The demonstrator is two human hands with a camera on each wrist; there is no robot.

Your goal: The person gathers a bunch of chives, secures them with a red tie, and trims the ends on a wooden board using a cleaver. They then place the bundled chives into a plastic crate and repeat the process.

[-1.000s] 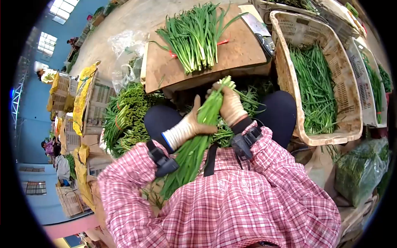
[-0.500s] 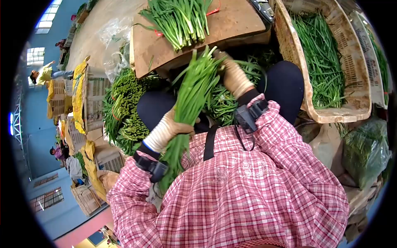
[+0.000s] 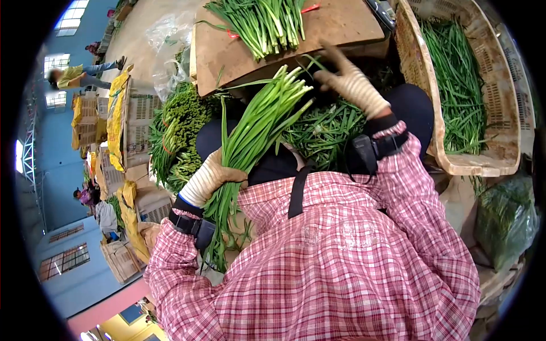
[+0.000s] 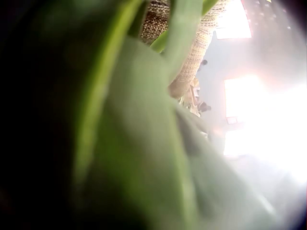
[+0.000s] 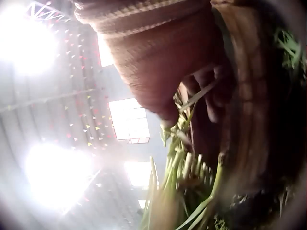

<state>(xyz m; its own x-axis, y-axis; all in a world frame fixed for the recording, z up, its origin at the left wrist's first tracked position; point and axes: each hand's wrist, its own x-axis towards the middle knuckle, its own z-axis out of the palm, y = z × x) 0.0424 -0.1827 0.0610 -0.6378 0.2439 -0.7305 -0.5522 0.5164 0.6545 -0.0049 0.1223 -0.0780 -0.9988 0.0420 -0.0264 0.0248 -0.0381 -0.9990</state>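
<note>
My gloved left hand (image 3: 215, 177) grips a bunch of garlic chives (image 3: 256, 122) by its leafy part, pale cut ends slanting up to the right. Blurred leaves (image 4: 139, 115) fill much of the left wrist view. Just past the cut ends, my gloved right hand (image 3: 351, 84) has its fingers spread apart. In the right wrist view, thin strands (image 5: 196, 98) lie by the thumb and fingers, above the stem ends (image 5: 189, 165). A second bunch (image 3: 273, 25) lies on a brown board (image 3: 347, 28) with a red tie (image 3: 310, 8) under it.
Loose greens (image 3: 327, 128) lie between the knees. At left are tied green bundles (image 3: 182, 128) and clear plastic (image 3: 165, 40). A dirty plastic crate (image 3: 435, 108) of greens stands at right, with a bagged bundle (image 3: 506, 219) below it. Someone walks in the far background.
The left hand has moved down and left with the bunch, which leans right more than half a second ago. The right hand has left the stem ends, its fingers spreading.
</note>
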